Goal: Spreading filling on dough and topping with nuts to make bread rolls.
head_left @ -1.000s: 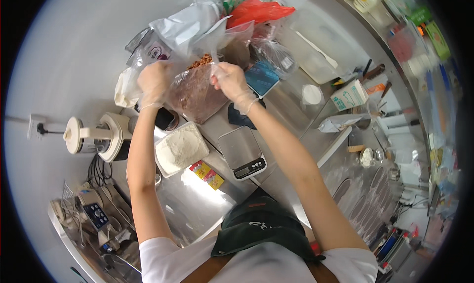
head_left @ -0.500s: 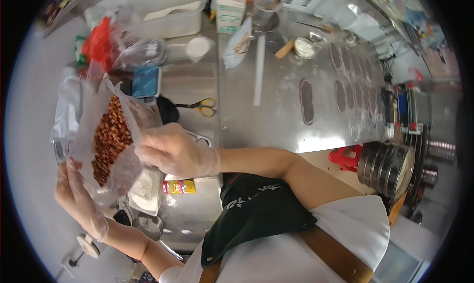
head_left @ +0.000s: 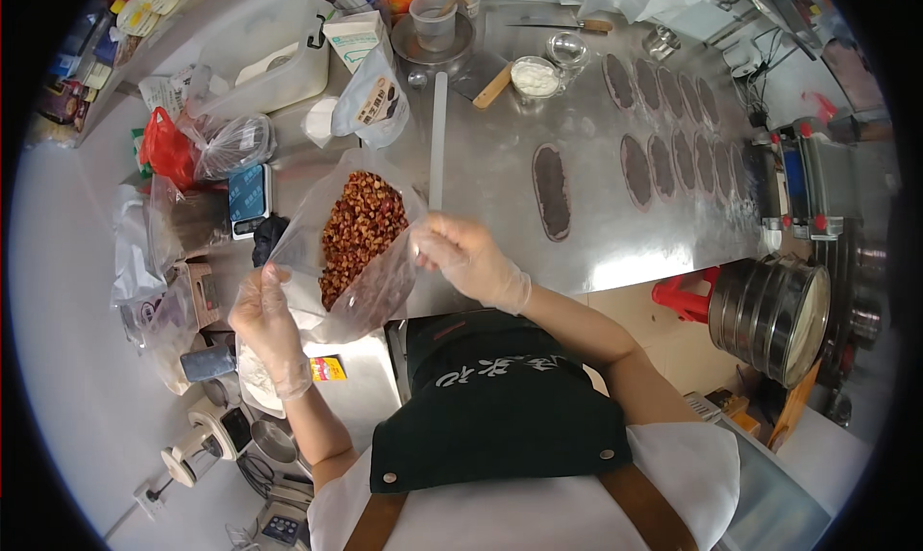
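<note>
L hand (head_left: 264, 325): gloved, thumb and fingers pinching the L edge of the clear bag (head_left: 385, 296). R hand (head_left: 471, 262): gloved, fingers closed on the R edge of same. Bag location: btwn both hands, in front of apron (head_left: 500, 407), mouth spread open and facing up. Contents: chopped nuts (head_left: 363, 229), reddish brown, lying in a heap. Contact btwn bag underside and table (head_left: 495, 171): cannot tell.

Surrounding items, R side: one dark oval (head_left: 552, 193) lies apart on the table; more of the same type sit in two rows farther R. White bar (head_left: 438, 137) lies lengthwise just beyond the bag. Beyond R hand: bowl w/ white contents (head_left: 536, 77), scraper (head_left: 492, 87) w/ wooden handle beside it.

L side: blue-topped scale (head_left: 250, 200) near the bag. Flour tub (head_left: 258, 383) is partly hidden by L hand; yellow packet (head_left: 327, 368) lies near L wrist. White pouch (head_left: 370, 104) is at the far side of the bag.
</note>
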The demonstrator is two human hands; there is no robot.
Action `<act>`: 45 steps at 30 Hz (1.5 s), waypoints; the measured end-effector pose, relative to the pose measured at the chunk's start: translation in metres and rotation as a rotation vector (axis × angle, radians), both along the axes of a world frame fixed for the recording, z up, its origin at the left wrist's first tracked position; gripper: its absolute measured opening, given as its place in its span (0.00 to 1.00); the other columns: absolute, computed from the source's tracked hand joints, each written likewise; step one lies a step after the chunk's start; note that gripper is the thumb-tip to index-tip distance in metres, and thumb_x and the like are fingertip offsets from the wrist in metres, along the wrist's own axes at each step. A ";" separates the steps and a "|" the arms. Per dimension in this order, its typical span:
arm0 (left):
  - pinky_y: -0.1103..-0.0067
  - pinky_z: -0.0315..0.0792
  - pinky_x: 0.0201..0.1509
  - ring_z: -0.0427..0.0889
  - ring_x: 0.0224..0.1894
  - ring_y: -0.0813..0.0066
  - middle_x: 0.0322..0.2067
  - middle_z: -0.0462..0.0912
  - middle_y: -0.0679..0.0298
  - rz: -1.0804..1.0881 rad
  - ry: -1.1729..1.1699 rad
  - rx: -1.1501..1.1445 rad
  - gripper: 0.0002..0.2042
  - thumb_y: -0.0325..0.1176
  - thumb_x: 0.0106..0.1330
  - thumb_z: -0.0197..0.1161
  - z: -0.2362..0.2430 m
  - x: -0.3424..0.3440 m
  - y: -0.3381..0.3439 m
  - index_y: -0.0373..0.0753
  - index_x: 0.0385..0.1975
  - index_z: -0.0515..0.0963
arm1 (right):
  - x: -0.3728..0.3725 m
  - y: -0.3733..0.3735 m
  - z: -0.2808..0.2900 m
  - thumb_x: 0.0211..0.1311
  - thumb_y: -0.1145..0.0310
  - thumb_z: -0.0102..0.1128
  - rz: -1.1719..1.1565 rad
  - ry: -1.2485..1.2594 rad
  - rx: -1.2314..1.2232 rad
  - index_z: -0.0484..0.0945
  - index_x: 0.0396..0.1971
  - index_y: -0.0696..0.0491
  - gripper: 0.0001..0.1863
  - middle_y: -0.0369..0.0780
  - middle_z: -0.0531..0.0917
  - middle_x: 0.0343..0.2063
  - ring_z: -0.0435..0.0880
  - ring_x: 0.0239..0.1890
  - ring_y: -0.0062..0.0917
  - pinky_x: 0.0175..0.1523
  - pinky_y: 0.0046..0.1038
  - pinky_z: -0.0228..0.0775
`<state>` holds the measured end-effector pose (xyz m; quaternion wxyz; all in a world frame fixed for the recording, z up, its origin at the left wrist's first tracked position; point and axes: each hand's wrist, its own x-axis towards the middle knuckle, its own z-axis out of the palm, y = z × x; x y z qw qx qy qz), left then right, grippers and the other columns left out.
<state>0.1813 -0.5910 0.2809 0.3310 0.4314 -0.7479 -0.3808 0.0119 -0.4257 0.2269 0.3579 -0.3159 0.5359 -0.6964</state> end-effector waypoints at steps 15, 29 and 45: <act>0.76 0.71 0.30 0.76 0.19 0.70 0.21 0.79 0.49 0.281 -0.241 -0.299 0.11 0.37 0.64 0.63 -0.052 -0.047 0.037 0.34 0.33 0.82 | -0.074 -0.006 0.020 0.59 0.68 0.62 -0.068 0.734 -0.125 0.78 0.40 0.57 0.12 0.45 0.82 0.31 0.83 0.33 0.30 0.42 0.28 0.75; 0.71 0.72 0.33 0.78 0.26 0.62 0.26 0.80 0.56 0.236 -0.429 -0.546 0.11 0.38 0.61 0.61 -0.052 -0.023 -0.045 0.40 0.38 0.82 | -0.046 -0.155 -0.033 0.56 0.68 0.57 0.707 1.663 0.179 0.74 0.54 0.46 0.23 0.43 0.74 0.46 0.75 0.49 0.40 0.49 0.37 0.74; 0.57 0.55 0.67 0.65 0.60 0.51 0.54 0.66 0.50 -0.266 -0.128 -0.556 0.41 0.40 0.31 0.77 -0.070 0.017 -0.005 0.44 0.54 0.71 | -0.019 -0.135 -0.034 0.48 0.69 0.63 0.509 1.674 0.383 0.73 0.55 0.43 0.28 0.42 0.70 0.48 0.72 0.48 0.41 0.51 0.39 0.70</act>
